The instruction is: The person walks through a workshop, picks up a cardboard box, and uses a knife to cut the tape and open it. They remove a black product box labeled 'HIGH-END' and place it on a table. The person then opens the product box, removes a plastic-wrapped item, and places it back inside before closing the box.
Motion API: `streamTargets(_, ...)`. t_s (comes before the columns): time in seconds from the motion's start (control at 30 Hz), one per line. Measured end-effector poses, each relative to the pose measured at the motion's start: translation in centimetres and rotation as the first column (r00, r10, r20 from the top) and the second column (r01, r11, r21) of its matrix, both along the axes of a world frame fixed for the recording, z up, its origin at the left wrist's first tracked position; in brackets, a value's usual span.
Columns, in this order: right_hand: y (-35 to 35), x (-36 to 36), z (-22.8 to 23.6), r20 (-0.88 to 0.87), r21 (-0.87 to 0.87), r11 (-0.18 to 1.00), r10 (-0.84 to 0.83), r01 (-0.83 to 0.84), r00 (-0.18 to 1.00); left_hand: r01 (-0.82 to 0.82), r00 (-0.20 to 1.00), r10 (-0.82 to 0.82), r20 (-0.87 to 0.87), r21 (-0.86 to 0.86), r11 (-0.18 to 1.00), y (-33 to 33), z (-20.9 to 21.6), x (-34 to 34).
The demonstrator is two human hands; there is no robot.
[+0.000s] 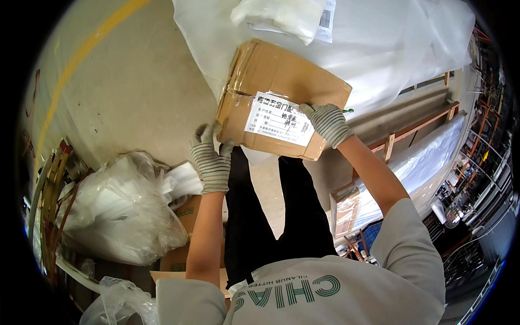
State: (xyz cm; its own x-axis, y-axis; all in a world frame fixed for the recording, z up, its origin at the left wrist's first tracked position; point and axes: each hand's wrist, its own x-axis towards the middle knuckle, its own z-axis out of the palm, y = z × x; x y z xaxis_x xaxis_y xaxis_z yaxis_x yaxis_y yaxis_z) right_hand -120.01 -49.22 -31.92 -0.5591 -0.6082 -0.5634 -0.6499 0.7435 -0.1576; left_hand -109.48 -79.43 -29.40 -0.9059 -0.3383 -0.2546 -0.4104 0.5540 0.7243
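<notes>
Positioning the box (292,67), over the sheet's (379,46) near edge, appears in hand. Left hand's (209,161) fingers spread loosely; right hand's (328,123) bear on the label (273,120), grip unclear. Moving it likely demands firm two-handed support.

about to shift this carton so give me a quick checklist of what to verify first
1. Both hands gloved: ok, right hand and left hand wear striped gloves.
2. Right hand on the cardboard box: ok, it lies over the right edge of the white label.
3. Left hand gripping: cannot tell; its fingers are spread by the box's near left corner, contact unclear.
4. Label fully visible: not ok, the right hand covers part.
5. Underside closed: cannot tell, hidden.
6. Plastic bag apart from box: ok, left of the left forearm.
</notes>
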Motion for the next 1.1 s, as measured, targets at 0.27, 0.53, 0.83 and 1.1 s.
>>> streamTargets(0.27, -0.7, -0.9, 2.3, 0.015, 0.056, 0.991, -0.121, 0.120, 0.993, 0.681, 0.731, -0.577, 0.363, -0.445, 0.582, 5.2, -1.2, -8.5)
streamTargets(0.53, -0.1, -1.7, 1.6, 0.263, -0.094, 0.890, -0.411, 0.447, 0.873, 0.823, 0.564, -0.493, 0.663, -0.395, 0.409, 5.9, -2.6, -12.1)
streamTargets(0.83, -2.3, -2.7, 1.3, 0.406, -0.185, 0.745, -0.536, 0.641, 0.740, 0.780, 0.610, -0.565, 0.556, -0.294, 0.552, 4.4, -1.0, -12.1)
streamTargets(1.1, -1.9, -4.1, 0.7, 0.407, -0.241, 0.730, -0.522, 0.639, 0.750, 0.656, 0.728, -0.510, 0.458, -0.248, 0.713, 4.2, -1.8, -10.5)
